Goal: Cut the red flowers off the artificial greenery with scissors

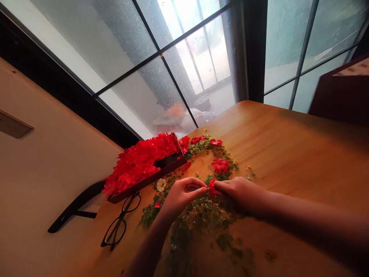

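A small red artificial flower (212, 188) is pinched in the fingers of my right hand (242, 192). Close against it, thumb and fingertips of my left hand (183, 192) come together in a pinch; whatever is between them is too small to make out. Beneath both hands runs a leafy green and yellow artificial garland (201, 213), blurred toward the near side. Farther along, its strand curves back over the table, with a larger red flower (220, 166) on it. A cream flower (161, 185) rests among the leaves left of my left hand.
A dark box (147, 181) heaped with red artificial flowers (141, 159) stands at the table's left edge. Black-framed glasses (115, 231) lie in front of it. The wooden table (276, 154) meets a paned window (173, 77) at the back. A dark boxy object (340, 96) is at right.
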A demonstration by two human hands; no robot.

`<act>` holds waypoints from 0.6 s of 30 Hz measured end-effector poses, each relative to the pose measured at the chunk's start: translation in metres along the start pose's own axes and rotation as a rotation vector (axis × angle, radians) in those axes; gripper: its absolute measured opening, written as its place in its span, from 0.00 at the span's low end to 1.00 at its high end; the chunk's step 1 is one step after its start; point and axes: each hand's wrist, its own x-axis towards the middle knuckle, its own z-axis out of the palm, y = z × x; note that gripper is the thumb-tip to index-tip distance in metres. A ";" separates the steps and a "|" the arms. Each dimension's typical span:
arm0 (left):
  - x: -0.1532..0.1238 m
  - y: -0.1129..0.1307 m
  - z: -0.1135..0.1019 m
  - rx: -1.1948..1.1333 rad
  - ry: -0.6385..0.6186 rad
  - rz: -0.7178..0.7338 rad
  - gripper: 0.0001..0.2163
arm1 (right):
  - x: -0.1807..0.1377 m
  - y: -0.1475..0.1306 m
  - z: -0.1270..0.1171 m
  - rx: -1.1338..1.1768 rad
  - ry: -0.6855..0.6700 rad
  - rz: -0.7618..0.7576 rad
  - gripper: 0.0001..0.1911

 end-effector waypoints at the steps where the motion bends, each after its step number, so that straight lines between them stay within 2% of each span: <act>1: 0.000 0.000 0.001 -0.003 0.001 0.002 0.08 | 0.000 0.000 -0.001 -0.007 -0.020 -0.009 0.04; 5: -0.001 0.001 0.006 0.004 0.043 0.015 0.07 | -0.003 -0.002 -0.003 -0.030 -0.046 -0.056 0.11; 9: -0.004 0.003 0.013 -0.027 0.076 0.012 0.06 | -0.005 -0.003 -0.002 -0.131 -0.035 -0.131 0.10; 14: -0.009 0.004 0.016 -0.055 0.055 0.063 0.07 | -0.008 -0.002 0.006 -0.243 0.090 -0.223 0.07; 18: -0.012 0.008 0.011 0.054 -0.014 0.089 0.07 | -0.008 -0.003 0.007 -0.236 0.145 -0.250 0.06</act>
